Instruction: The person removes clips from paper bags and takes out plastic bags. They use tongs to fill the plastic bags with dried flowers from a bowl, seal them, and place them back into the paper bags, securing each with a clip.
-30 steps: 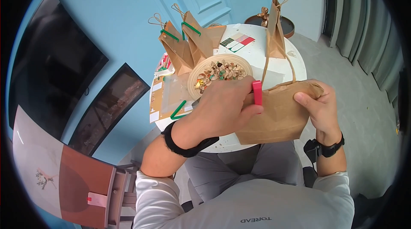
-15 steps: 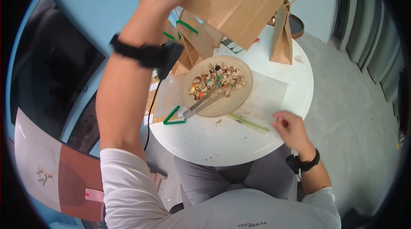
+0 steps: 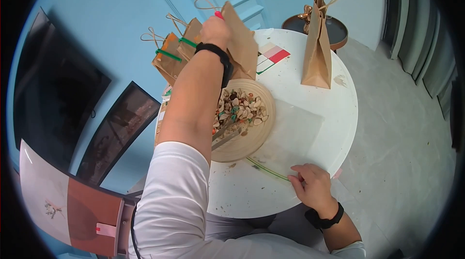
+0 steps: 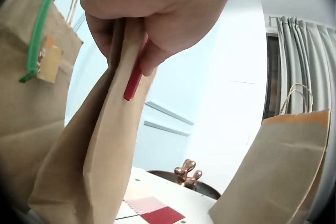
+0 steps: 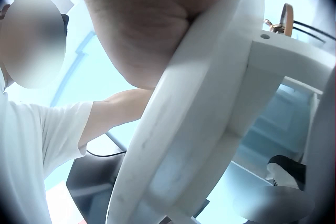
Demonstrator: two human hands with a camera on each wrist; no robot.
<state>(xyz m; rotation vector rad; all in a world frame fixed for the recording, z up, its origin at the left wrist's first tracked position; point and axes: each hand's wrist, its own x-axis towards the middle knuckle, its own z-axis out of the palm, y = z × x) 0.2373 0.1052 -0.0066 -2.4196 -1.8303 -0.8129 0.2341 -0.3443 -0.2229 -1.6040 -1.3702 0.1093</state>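
Observation:
My left hand [image 3: 215, 31] reaches to the back of the table and grips the top of a brown paper bag [image 3: 242, 41]. A pink-red clip [image 4: 135, 79] lies along that top edge, under the fingers in the left wrist view. Two more paper bags with green clips [image 3: 168, 55] stand just left of it. My right hand [image 3: 312, 186], fingers loosely bent and holding nothing, rests by the table's front right edge. Close to its fingertips lies a clear zip bag [image 3: 298, 125] with a green seal strip [image 3: 266, 168].
A round wooden plate [image 3: 267, 130] of potpourri, with metal tongs [image 3: 227, 138], is partly behind my left forearm. Another paper bag [image 3: 317, 50] stands at the back right. A colour-patterned card [image 3: 273, 55] lies on the white table [image 3: 339, 128], with crumbs near its front.
My left hand has carried the clipped bag from the table's front, over the plate, to beside the other bags. My right hand has let go of it and come down to the table edge.

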